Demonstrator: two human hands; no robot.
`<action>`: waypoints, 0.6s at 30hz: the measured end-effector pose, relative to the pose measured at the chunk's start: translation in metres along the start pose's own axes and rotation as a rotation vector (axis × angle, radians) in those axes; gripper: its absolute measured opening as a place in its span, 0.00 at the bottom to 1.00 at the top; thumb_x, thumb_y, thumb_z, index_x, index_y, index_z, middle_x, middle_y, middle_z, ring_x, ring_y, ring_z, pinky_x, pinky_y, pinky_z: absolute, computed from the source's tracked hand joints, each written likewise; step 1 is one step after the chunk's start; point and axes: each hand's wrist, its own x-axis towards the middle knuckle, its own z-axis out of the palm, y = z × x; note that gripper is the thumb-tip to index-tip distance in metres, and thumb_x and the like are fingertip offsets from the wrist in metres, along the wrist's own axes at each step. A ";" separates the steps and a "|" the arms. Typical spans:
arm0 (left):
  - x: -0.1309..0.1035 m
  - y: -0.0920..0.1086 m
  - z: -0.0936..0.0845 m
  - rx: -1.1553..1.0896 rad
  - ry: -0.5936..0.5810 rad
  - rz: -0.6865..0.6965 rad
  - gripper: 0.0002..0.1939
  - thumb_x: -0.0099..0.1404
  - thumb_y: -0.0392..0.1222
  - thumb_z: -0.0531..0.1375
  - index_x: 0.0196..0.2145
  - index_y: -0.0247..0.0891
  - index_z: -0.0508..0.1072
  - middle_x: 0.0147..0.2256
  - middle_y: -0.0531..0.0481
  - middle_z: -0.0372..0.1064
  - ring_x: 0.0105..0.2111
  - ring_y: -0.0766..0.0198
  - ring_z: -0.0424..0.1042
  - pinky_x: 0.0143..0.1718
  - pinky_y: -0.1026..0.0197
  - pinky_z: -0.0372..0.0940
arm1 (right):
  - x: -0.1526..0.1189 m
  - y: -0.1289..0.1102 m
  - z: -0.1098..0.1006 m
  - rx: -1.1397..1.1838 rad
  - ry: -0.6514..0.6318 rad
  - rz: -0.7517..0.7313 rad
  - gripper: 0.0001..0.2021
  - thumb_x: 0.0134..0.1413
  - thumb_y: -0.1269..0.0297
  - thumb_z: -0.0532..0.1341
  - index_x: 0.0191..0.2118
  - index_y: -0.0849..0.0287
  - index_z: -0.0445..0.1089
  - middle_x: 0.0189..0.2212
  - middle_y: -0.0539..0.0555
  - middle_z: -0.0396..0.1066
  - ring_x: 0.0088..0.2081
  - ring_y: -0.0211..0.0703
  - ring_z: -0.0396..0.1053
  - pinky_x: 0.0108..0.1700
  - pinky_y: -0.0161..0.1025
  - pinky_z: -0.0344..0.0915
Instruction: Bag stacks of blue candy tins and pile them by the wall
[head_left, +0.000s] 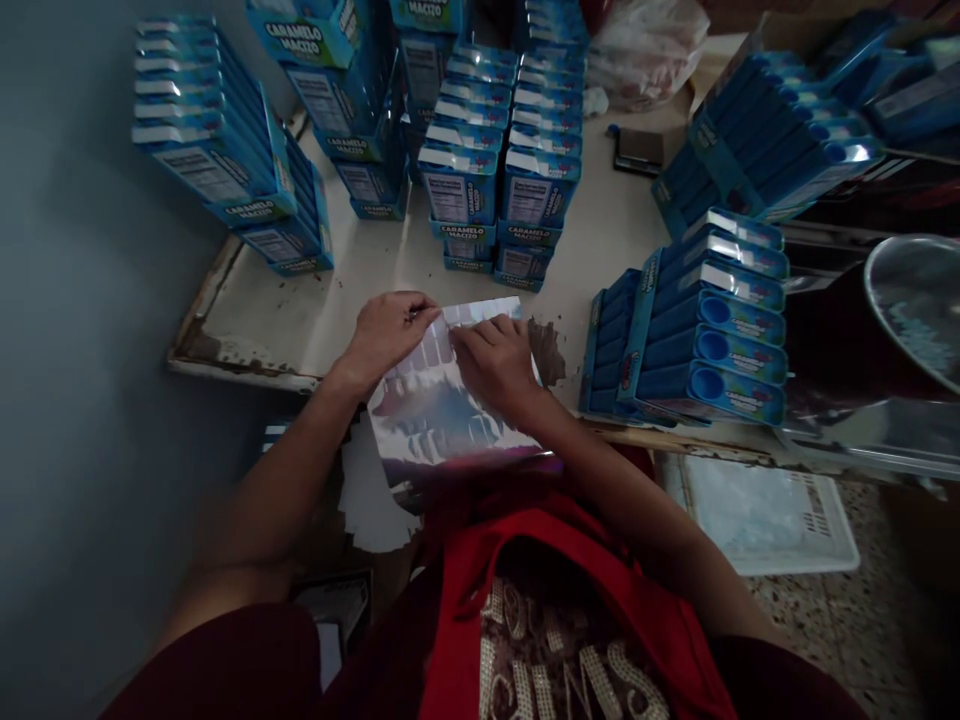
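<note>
A shiny silver sheet (450, 400), marked into small rectangles like stickers, rests on the near edge of the table and hangs over it towards my apron. My left hand (391, 335) is closed at the sheet's upper left, thumb and fingertips pinching near its far edge. Over the sheet's upper right lies my right hand (499, 365), its fingers curled together and pressed to the surface close to the left fingertips. Whether a small loose piece sits between the fingers is hidden.
Blue candy boxes (465, 190) stand stacked in trays behind the sheet. More stacks are at the left (210, 150) and right (705, 320). A dark small object (637, 150) lies farther back. A metal-rimmed container (919, 310) stands right; a white crate (765, 515) sits below.
</note>
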 end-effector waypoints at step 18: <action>0.007 0.004 0.008 -0.200 0.304 0.154 0.23 0.74 0.61 0.61 0.47 0.40 0.84 0.50 0.39 0.80 0.55 0.46 0.76 0.63 0.43 0.67 | -0.041 -0.033 -0.122 1.076 0.145 0.499 0.13 0.64 0.52 0.71 0.36 0.57 0.76 0.22 0.44 0.64 0.24 0.35 0.59 0.28 0.36 0.55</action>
